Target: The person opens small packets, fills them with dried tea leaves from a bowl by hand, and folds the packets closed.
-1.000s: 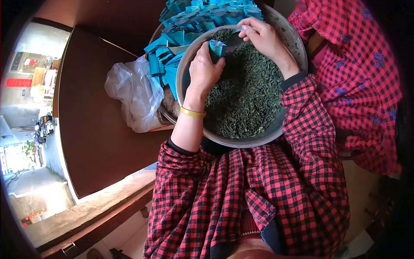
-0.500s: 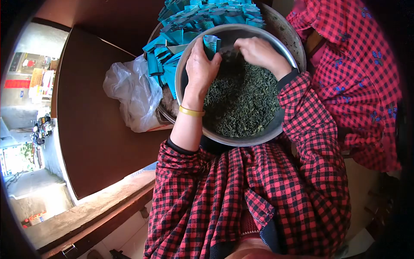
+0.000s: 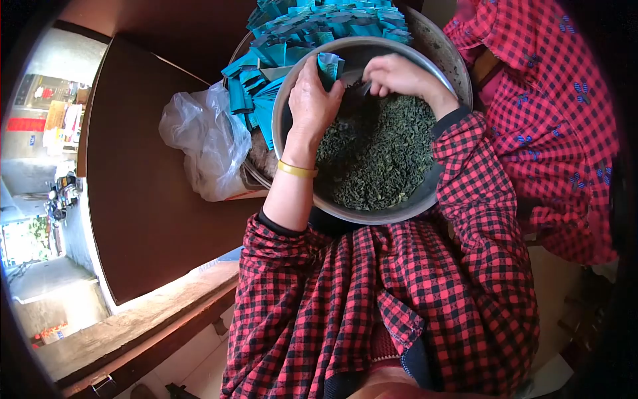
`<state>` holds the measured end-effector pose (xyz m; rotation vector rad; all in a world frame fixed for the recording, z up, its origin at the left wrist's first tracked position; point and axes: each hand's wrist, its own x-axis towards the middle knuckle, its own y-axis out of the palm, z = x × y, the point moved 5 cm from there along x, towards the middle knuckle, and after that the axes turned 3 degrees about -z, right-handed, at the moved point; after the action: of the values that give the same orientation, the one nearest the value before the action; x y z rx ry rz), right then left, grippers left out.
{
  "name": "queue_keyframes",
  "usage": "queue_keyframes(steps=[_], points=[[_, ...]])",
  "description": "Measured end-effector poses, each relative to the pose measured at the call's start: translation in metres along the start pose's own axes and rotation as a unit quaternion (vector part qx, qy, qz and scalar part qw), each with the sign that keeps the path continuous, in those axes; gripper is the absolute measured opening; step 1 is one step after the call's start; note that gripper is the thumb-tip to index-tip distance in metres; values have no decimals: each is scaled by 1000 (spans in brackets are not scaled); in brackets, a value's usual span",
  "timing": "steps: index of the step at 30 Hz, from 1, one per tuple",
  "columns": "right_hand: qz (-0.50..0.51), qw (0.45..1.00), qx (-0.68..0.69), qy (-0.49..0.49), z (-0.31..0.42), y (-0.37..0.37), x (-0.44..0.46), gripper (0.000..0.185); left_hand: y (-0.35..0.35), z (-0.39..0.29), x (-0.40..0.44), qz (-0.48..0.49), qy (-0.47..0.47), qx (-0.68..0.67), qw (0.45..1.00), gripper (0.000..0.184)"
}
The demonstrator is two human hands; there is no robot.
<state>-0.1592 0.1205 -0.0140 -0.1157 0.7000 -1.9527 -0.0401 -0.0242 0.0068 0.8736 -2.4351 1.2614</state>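
Observation:
My left hand [image 3: 311,98] is wrapped round a small teal packet [image 3: 329,69], held upright with its top end showing, over the left part of a round metal bowl [image 3: 382,217]. Dark green dried leaves [image 3: 382,156] lie in the bowl. At the bowl's upper right, my right hand [image 3: 393,74] has its fingers closed on what seems to be a spoon [image 3: 362,90], its dark, blurred end low over the leaves. Just beyond the bowl are many teal packets [image 3: 332,26], packed closely in a larger pan [image 3: 442,50].
A crumpled clear plastic bag [image 3: 209,146] lies left of the bowl, beside a brown panel [image 3: 153,179]. On the right is a person in red checked clothing [image 3: 551,126]. A wooden ledge [image 3: 146,319] runs along the lower left.
My right hand has come down from the bowl's far rim, and the spoon's end is now lower over the leaves. The packet in my left hand has shifted slightly up and left.

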Motion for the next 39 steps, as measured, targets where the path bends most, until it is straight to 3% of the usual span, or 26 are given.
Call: queue_keyframes(steps=[2,3,6,7,10,11,14,18,23,25,26,28,32,37,39], points=[[-130,991,35,15,-5,-22,-2,25,0,-1,0,12,-11,10,1000,64],[-130,991,35,16,-6,-22,0,25,0,-1,0,19,-17,14,1000,64],[-337,934,94,-73,-4,-40,-7,22,2,-1,-1,33,-12,21,999,64],[-337,934,94,-73,-2,-39,-7,22,3,-1,0,39,-9,25,999,63],[-395,885,43,-243,19,-34,-13,17,4,0,0,41,-11,25,999,63],[-394,885,44,-243,20,-30,-13,17,5,0,-1,42,-12,25,999,64],[-416,838,-142,-322,49,-15,-28,15,5,2,-1,39,-13,30,999,64],[-452,818,-211,-289,54,-18,-35,13,5,3,-1,31,-2,28,999,65],[-363,864,-290,-195,24,-11,-22,14,4,2,0,13,-18,16,1000,66],[-165,922,-328,-127,19,17,-13,16,5,2,0,14,-14,16,1000,66],[-166,921,-329,-126,21,24,-14,16,5,2,0,12,-12,17,1000,66],[13,958,-225,-179,25,53,-12,22,3,3,1,6,-13,19,1000,66],[106,975,-141,-139,25,63,-5,22,3,4,0,7,-16,9,1000,66],[-5,1000,-7,-30,8,13,-1,22,3,2,1,14,-19,11,1000,66],[-137,989,51,-29,-5,-15,0,22,3,2,1,18,-19,16,1000,66]])
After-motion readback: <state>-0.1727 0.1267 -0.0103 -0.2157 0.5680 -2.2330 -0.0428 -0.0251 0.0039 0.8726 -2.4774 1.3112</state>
